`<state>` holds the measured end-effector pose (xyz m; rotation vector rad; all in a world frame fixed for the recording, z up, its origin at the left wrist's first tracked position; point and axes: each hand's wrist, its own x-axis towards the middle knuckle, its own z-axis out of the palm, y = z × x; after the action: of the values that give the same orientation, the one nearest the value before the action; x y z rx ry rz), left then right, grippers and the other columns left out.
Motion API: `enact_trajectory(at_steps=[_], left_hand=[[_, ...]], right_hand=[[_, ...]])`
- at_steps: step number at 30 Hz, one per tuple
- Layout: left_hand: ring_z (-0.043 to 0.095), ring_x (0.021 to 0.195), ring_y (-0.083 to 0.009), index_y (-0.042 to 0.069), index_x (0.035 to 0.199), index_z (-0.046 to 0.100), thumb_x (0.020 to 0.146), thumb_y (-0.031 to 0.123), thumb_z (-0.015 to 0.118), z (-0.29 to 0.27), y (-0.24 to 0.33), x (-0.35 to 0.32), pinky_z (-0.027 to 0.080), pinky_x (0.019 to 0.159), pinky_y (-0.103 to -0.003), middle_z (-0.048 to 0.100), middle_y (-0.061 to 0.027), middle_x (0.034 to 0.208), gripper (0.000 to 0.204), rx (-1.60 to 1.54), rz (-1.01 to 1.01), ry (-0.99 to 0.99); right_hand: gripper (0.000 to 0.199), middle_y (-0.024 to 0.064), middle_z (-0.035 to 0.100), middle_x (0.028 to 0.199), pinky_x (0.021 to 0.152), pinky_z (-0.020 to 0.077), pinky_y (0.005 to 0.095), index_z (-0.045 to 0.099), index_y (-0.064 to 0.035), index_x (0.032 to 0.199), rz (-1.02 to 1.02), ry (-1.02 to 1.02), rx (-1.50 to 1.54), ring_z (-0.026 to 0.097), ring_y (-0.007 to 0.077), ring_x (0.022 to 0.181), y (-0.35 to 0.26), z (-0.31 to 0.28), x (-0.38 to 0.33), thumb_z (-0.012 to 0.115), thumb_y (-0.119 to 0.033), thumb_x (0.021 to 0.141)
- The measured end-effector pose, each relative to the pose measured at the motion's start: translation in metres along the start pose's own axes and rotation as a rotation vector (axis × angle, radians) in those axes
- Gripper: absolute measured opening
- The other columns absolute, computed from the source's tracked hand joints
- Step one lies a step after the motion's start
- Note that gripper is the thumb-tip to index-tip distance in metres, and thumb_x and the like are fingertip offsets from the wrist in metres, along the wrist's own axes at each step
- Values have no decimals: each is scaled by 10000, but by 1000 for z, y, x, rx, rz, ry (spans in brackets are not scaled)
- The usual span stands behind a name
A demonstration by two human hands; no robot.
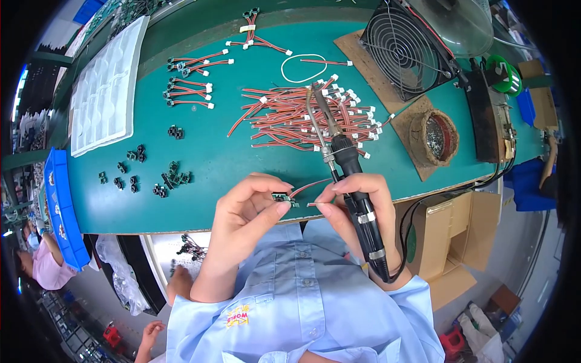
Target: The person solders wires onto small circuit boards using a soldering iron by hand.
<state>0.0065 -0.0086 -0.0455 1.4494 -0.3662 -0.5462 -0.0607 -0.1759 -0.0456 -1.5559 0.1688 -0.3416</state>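
Observation:
In my left hand (239,212), thumb and fingertips pinch a small green-and-black circuit board (281,197) above the table's front edge. A red wire (310,186) runs from the board toward my other hand. My right hand (372,193) is wrapped round a black soldering iron (346,156), its metal tip pointing away over the pile of red-and-black wire leads (284,115) with white connectors. Thumb and forefinger of that same hand also pinch a thin wire end (312,204), close beside the board but apart from it.
Loose boards (174,176) and finished-looking leads with boards (189,95) lie to the left, near a white moulded tray (109,91) and blue bin (63,209). At right stand a fan (402,48), round pot (434,138), solder spool (503,75) and cardboard box (451,242). Cables (442,192) trail rightward.

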Motion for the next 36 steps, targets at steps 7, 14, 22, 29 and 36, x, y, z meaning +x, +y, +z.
enact_trajectory(at_steps=[7, 14, 22, 29, 36], left_hand=[[538, 783, -155, -49, 1102, 510, 804, -37, 558, 9, 8, -2, 444, 695, -241, 567, -116, 944, 302, -676, -227, 6], [546, 785, -158, -75, 1156, 464, 849, 13, 523, 9, 8, -1, 445, 692, -236, 574, -137, 930, 325, -919, -273, -102], [568, 803, -167, -87, 1201, 428, 856, 30, 520, 12, 7, -4, 456, 708, -243, 583, -167, 998, 376, -1064, -341, -127], [593, 884, -195, -91, 1225, 408, 855, 29, 520, 17, 8, -4, 473, 768, -264, 575, -197, 1067, 404, -1087, -307, -152], [593, 915, -206, -84, 1221, 418, 854, 23, 520, 19, 8, -4, 473, 800, -278, 577, -188, 1068, 396, -1089, -282, -150]], right_hand=[[393, 119, 595, 788, 506, 392, 183, 412, -53, 1004, -58, -140, 23, 527, 111, 572, -26, -2, 7, 624, 97, 709], [411, 110, 597, 774, 481, 378, 168, 408, -51, 998, -100, -141, 7, 535, 105, 566, -30, 1, 6, 649, 82, 693], [419, 100, 601, 784, 503, 440, 190, 431, -32, 995, -197, -143, -43, 594, 137, 610, -34, 5, 7, 674, 79, 671], [394, 54, 622, 808, 548, 455, 232, 555, -16, 976, -194, -30, -4, 554, 138, 600, -36, 10, 2, 654, 84, 608], [387, 51, 621, 806, 544, 451, 231, 566, -14, 967, -197, -22, 25, 553, 138, 601, -36, 9, 2, 650, 87, 604]])
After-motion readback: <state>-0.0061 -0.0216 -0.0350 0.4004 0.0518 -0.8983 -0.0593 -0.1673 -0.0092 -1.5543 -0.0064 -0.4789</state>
